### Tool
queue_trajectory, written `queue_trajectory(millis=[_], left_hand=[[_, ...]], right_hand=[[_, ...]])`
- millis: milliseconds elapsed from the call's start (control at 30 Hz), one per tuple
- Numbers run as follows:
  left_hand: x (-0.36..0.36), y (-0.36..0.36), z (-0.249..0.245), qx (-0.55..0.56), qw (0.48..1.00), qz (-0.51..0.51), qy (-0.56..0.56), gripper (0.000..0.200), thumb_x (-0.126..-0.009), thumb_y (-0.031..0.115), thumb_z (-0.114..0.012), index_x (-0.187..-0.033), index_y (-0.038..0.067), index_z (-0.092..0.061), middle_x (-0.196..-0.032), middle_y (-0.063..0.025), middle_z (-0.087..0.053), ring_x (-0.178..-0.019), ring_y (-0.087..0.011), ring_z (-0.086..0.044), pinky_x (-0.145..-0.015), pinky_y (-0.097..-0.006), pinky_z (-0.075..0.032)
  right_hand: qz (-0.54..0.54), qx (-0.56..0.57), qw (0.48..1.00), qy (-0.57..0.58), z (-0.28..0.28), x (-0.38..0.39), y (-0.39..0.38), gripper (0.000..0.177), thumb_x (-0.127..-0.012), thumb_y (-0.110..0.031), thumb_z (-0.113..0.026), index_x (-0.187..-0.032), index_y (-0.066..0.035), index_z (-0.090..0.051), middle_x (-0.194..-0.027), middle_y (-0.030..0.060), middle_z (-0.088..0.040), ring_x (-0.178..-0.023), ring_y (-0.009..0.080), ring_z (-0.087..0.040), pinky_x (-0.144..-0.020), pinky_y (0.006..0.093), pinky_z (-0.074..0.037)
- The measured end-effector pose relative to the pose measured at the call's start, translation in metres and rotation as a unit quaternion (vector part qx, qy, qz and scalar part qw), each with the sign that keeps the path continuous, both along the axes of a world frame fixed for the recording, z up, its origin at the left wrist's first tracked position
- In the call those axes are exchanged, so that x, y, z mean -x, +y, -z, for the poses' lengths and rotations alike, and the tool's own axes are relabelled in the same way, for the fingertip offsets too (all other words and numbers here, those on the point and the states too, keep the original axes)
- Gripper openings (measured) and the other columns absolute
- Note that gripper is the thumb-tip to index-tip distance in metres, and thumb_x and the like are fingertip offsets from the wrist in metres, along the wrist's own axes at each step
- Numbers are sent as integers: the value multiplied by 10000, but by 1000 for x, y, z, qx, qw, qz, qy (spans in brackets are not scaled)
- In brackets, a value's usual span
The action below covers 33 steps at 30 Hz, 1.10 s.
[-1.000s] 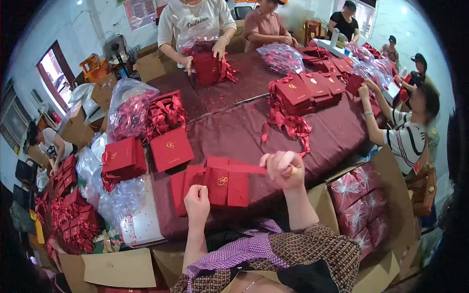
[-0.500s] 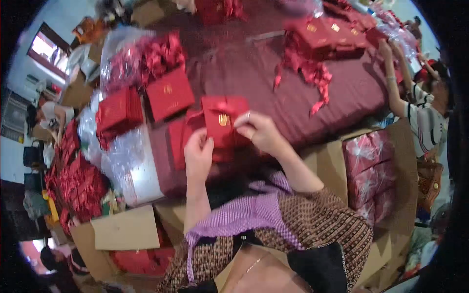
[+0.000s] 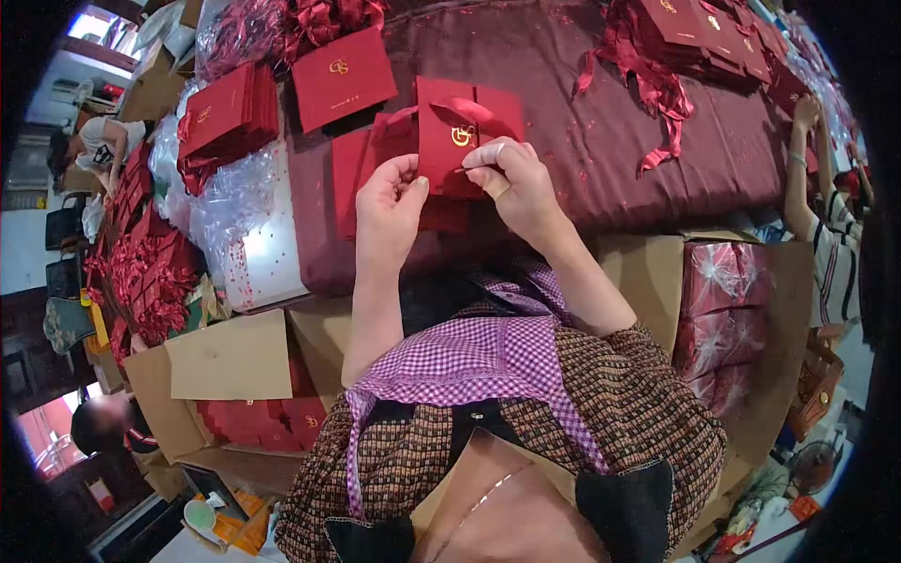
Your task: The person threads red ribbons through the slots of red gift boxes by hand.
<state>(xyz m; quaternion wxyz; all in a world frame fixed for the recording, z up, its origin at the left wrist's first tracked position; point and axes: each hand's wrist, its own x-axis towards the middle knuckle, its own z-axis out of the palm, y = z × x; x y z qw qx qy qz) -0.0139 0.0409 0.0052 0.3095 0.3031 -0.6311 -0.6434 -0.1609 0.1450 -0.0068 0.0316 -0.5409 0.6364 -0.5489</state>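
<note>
Currently, a red bag (image 3: 437, 150) with a gold emblem is positioned at the near side of the table (image 3: 563, 164), overlapping other red bags (image 3: 349, 192) beneath and to its left. Its left edge is pinched by the left hand (image 3: 389, 206), with the thumb laid along the front and the fingers curled in. At the lower right of the emblem, the fingers of the right hand (image 3: 524, 192) are drawn together against the front; whether anything thin is gripped between the tips cannot be told. Across the bag, above the emblem, a glossy red ribbon (image 3: 466, 110) is looped.

Farther up the table, a single emblem-marked bag (image 3: 343, 80) is laid flat, and beside it a neat stack (image 3: 228, 117) is set next to crumpled clear plastic (image 3: 221, 211). At the far right, more bags (image 3: 699, 42) are piled, with loose ribbons (image 3: 666, 113) trailed over the dark red cloth. The table is reached over at the right edge by a co-worker's arm (image 3: 802, 178). Below, plastic-wrapped red packs (image 3: 723, 324) are contained in an open carton (image 3: 648, 272) on the right, and red bags are seen inside another carton (image 3: 230, 361) on the left.
</note>
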Motion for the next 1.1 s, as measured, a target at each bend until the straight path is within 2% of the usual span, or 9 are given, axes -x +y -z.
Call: queue_trajectory(millis=[367, 433, 667, 833, 900, 933, 967, 1067, 1100], left_hand=[[-3, 6, -12, 9, 1000, -6, -2, 230, -840, -33, -576, -1066, -38, -613, -875, 10, -601, -705, -27, -490, -660, -180, -431], [-3, 8, -14, 11, 1000, -6, -3, 229, -838, -35, -576, -1064, -37, -615, -874, 11, -600, -701, -26, -488, -659, -180, -430], [-4, 13, -15, 70, 997, -8, -27, 225, -820, -54, -581, -1040, -27, -620, -862, 13, -597, -689, -27, -487, -650, -181, -429], [-1, 18, -10, 138, 989, -38, -23, 226, -801, -69, -581, -1023, -43, -612, -858, -16, -600, -715, -48, -516, -647, -195, -441], [1, 22, -12, 212, 975, -52, -51, 226, -769, -92, -559, -988, -56, -603, -850, -90, -611, -724, -133, -577, -650, -248, -472], [2, 24, -14, 252, 964, -55, -59, 231, -754, -102, -547, -975, -59, -599, -848, -120, -613, -723, -179, -601, -655, -276, -486], [4, 25, -13, 310, 947, -65, -56, 237, -728, -107, -536, -952, -57, -597, -833, -166, -598, -743, -290, -607, -678, -345, -496], [5, 29, -17, 347, 933, -73, -63, 223, -728, -89, -551, -940, -49, -604, -794, -174, -577, -774, -337, -581, -691, -395, -478], [5, 28, -16, 343, 935, -74, -56, 222, -728, -88, -550, -940, -49, -602, -791, -173, -575, -768, -335, -580, -686, -392, -479]], right_hand=[[27, 35, 998, 36, -4, -12, -11, 125, -755, -61, -692, -838, -79, -600, -819, 43, -633, -805, 232, -604, -750, 356, -406], [26, 26, 998, 45, -6, -12, -10, 119, -759, -45, -694, -833, -45, -600, -838, 54, -645, -810, 241, -601, -770, 342, -428], [32, 26, 997, 59, -7, -16, -9, 139, -756, -47, -699, -835, -41, -584, -833, 65, -641, -791, 255, -600, -749, 348, -432], [49, 17, 985, 162, -17, -21, -8, 84, -766, -54, -630, -787, -53, -548, -753, 72, -578, -731, 253, -572, -690, 386, -399], [56, -26, 950, 305, -21, -18, -7, 55, -759, -83, -563, -772, -54, -519, -715, 82, -516, -680, 237, -536, -679, 375, -399], [55, -22, 950, 306, -26, -18, -6, 55, -759, -83, -563, -772, -54, -519, -715, 82, -516, -680, 237, -536, -679, 375, -399], [51, -54, 938, 339, -33, -19, -4, 55, -755, -90, -549, -773, -54, -511, -721, 88, -515, -681, 234, -535, -676, 372, -397], [35, -78, 916, 392, -36, -17, -6, 64, -757, -105, -525, -785, -55, -497, -726, 97, -514, -684, 237, -534, -677, 367, -398], [21, -68, 933, 352, -32, -15, -8, 65, -761, -103, -520, -780, -43, -505, -731, 107, -525, -693, 249, -542, -676, 374, -401]])
